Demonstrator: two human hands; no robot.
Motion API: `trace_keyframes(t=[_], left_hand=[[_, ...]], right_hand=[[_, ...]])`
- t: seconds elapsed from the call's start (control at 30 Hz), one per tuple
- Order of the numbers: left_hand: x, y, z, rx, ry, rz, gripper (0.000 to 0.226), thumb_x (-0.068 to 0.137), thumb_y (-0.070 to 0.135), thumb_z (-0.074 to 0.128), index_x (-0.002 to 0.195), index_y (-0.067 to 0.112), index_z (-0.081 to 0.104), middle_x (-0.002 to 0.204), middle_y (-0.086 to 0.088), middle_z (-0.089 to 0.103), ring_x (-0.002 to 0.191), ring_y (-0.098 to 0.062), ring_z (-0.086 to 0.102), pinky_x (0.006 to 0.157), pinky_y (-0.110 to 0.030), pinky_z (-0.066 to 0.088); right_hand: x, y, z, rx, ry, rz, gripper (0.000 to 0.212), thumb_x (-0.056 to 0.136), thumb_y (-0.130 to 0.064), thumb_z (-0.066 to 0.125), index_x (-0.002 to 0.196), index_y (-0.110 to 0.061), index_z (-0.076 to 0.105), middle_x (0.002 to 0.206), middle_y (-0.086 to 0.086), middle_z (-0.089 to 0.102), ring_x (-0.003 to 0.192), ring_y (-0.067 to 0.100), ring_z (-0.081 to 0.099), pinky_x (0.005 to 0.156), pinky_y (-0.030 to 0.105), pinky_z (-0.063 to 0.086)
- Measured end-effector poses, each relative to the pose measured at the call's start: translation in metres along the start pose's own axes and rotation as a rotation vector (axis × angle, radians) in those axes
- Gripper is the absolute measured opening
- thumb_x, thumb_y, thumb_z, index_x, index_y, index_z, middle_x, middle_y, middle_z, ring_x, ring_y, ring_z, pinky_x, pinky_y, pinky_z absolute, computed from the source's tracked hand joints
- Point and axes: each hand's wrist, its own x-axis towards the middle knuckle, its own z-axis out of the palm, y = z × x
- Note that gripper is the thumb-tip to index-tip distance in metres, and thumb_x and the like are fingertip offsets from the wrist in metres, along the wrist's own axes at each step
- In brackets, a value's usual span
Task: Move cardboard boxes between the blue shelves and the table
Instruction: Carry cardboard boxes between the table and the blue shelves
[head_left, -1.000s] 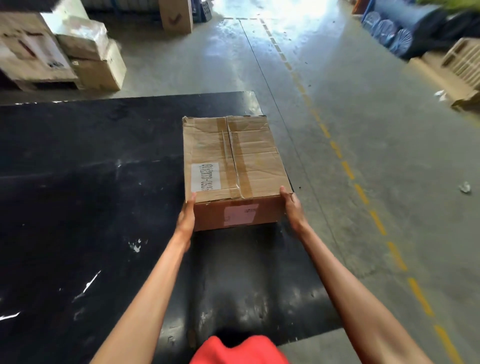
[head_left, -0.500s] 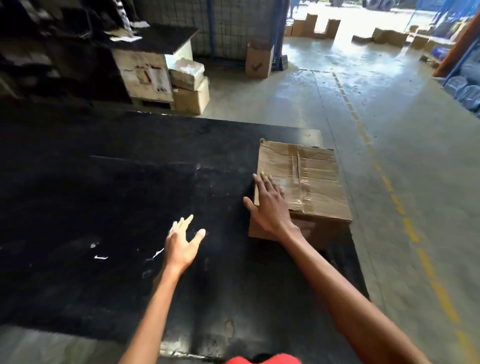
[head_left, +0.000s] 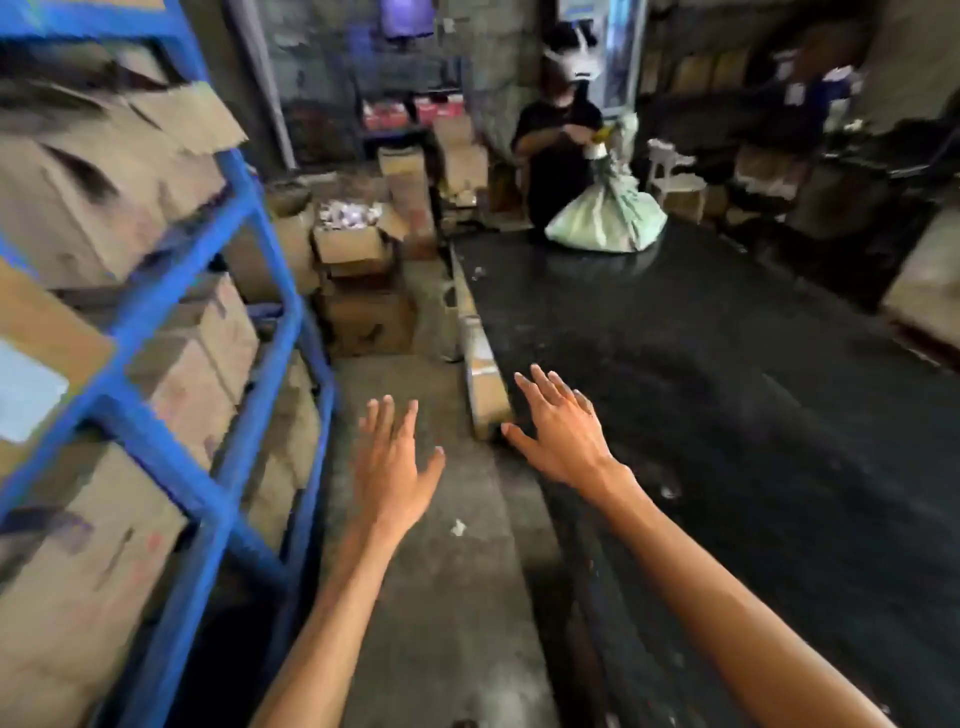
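The blue shelves (head_left: 223, 312) stand at the left, packed with blurred cardboard boxes (head_left: 176, 374) on several levels. The black table (head_left: 727, 415) stretches along the right side. My left hand (head_left: 395, 467) hovers over the concrete aisle between shelves and table, fingers spread and holding nothing. My right hand (head_left: 561, 431) is above the table's near left edge, fingers apart and empty. The box I handled a moment ago is out of view.
A person in black (head_left: 556, 150) stands at the table's far end beside a pale green tied sack (head_left: 608, 218). Open and stacked cartons (head_left: 358, 270) sit on the floor beyond the shelves. A white plastic chair (head_left: 675, 176) stands at the back right.
Both hands have let go of the cardboard box on the table. My view has swung left to the blue shelves, and the box has dropped out of sight.
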Motion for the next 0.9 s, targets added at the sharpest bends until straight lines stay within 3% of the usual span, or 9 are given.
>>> trace_keyframes(t=[0.1,0.3,0.4,0.57,0.67,0.77,0.9], left_hand=[[-0.014,-0.051,-0.057,0.083,0.155,-0.136,0.074,0.100,0.042,0.057,0.162,0.014,0.027,0.171,-0.015,0.014,0.160,-0.029,0.007,0.129,-0.036,0.000],[-0.071,-0.108,-0.147,0.181,0.381,-0.393,0.071,0.100,0.039,0.056,0.160,0.010,0.030,0.170,-0.017,0.012,0.160,-0.032,0.005,0.129,-0.037,0.000],[-0.105,-0.118,-0.178,0.198,0.565,-0.512,0.071,0.094,0.029,0.067,0.155,0.004,0.041,0.168,-0.019,0.020,0.158,-0.036,0.012,0.130,-0.040,0.008],[-0.158,-0.118,-0.214,0.354,0.857,-0.561,0.068,0.087,0.021,0.069,0.149,0.003,0.049,0.167,-0.018,0.024,0.157,-0.035,0.016,0.128,-0.046,0.014],[-0.186,-0.119,-0.228,0.462,1.009,-0.625,0.072,0.089,0.029,0.061,0.154,0.005,0.043,0.169,-0.017,0.021,0.158,-0.033,0.013,0.129,-0.046,0.012],[-0.203,-0.125,-0.237,0.502,1.137,-0.755,0.081,0.091,0.039,0.057,0.161,0.009,0.029,0.171,-0.017,0.012,0.160,-0.032,0.006,0.129,-0.048,0.010],[-0.219,-0.141,-0.241,0.190,1.240,-0.886,0.102,0.091,0.042,0.072,0.166,0.023,0.005,0.173,-0.008,0.006,0.160,-0.027,0.006,0.126,-0.054,0.019]], right_hand=[[0.044,-0.086,0.009,0.027,-0.013,-0.254,0.077,0.103,-0.055,0.050,0.166,-0.024,0.019,0.175,0.002,0.010,0.161,0.022,0.011,0.128,0.041,0.017],[0.076,-0.242,0.017,0.133,-0.086,-0.686,0.077,0.102,-0.051,0.056,0.166,-0.023,0.023,0.174,0.001,0.016,0.159,0.021,0.020,0.123,0.040,0.029],[0.074,-0.306,0.017,0.183,-0.128,-0.853,0.075,0.103,-0.047,0.058,0.165,-0.020,0.025,0.173,0.004,0.021,0.157,0.022,0.025,0.121,0.042,0.032],[0.057,-0.391,0.025,0.354,-0.236,-1.076,0.074,0.102,-0.048,0.059,0.164,-0.021,0.028,0.167,0.005,0.035,0.151,0.026,0.037,0.115,0.044,0.038],[0.040,-0.429,0.033,0.543,-0.294,-1.124,0.077,0.098,-0.056,0.060,0.162,-0.025,0.031,0.162,-0.001,0.044,0.142,0.024,0.048,0.106,0.039,0.044],[0.028,-0.457,0.041,0.782,-0.327,-1.045,0.081,0.097,-0.051,0.067,0.162,-0.022,0.030,0.162,0.002,0.044,0.145,0.024,0.045,0.114,0.044,0.042],[0.015,-0.477,0.050,1.119,-0.338,-0.820,0.079,0.093,-0.039,0.077,0.156,-0.020,0.034,0.153,0.002,0.051,0.138,0.023,0.050,0.115,0.049,0.044]])
